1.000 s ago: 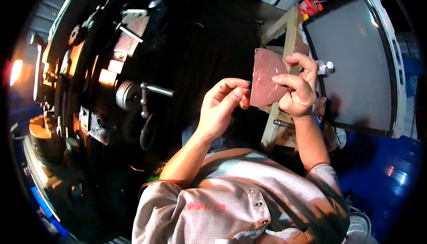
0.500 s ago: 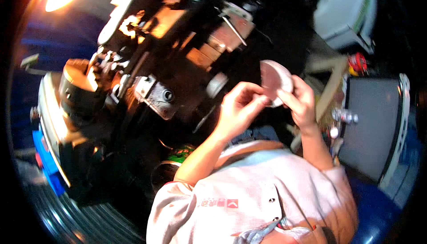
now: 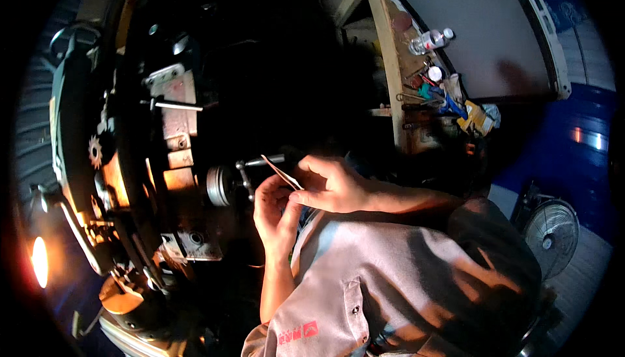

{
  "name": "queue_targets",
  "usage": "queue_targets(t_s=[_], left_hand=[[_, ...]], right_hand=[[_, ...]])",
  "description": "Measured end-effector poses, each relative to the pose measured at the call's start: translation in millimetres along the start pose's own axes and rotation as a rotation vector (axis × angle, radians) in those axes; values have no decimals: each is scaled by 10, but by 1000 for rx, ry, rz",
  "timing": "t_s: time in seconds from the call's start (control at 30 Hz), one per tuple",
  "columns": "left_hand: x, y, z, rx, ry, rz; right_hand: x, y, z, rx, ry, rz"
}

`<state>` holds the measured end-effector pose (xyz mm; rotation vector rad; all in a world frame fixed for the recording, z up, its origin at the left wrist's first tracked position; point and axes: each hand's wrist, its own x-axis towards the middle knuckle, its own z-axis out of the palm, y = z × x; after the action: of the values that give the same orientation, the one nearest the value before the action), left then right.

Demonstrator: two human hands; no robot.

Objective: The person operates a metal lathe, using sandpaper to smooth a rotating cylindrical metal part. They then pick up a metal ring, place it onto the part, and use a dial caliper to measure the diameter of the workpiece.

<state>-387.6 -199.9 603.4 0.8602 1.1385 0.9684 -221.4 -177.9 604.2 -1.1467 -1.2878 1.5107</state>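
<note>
Between my two hands is a thin, flat half-disc [image 3: 280, 172], pale along its edge and seen almost edge-on, tilted. My left hand [image 3: 277, 208] pinches it from below, fingers curled and thumb raised. On its other side my right hand [image 3: 332, 184] grips it too, with the thumb near the left thumb. Fingers cover the lower part of the piece. Both hands are in front of my chest, just right of a round metal handwheel [image 3: 220, 186] on a dark machine.
The machine carries a toothed cutter [image 3: 96, 152] and a vise-like block with a bar handle [image 3: 179, 106]. A lit lamp [image 3: 40, 262] glows at left. On a cluttered wooden bench [image 3: 390, 51] are a plastic bottle [image 3: 430, 41] and rags. A fan [image 3: 550, 236] and blue drum [image 3: 579, 136] are right.
My view has swung to the right, so the machine sits further left. The half-disc, earlier showing its broad face, is now edge-on; my right forearm has come across from the right.
</note>
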Motion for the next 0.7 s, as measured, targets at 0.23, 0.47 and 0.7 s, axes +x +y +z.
queue_targets(t_s=[0.23, 0.47, 0.7], left_hand=[[89, -346, 380, 249, -69, -115], [394, -920, 1035, 122, -23, -170], [440, -1564, 1392, -134, -41, -438]], right_hand=[[-396, 252, -508, -45, 75, 75], [-690, 957, -1256, -39, 279, 84], [-1137, 1691, -1680, 227, 425, 284]])
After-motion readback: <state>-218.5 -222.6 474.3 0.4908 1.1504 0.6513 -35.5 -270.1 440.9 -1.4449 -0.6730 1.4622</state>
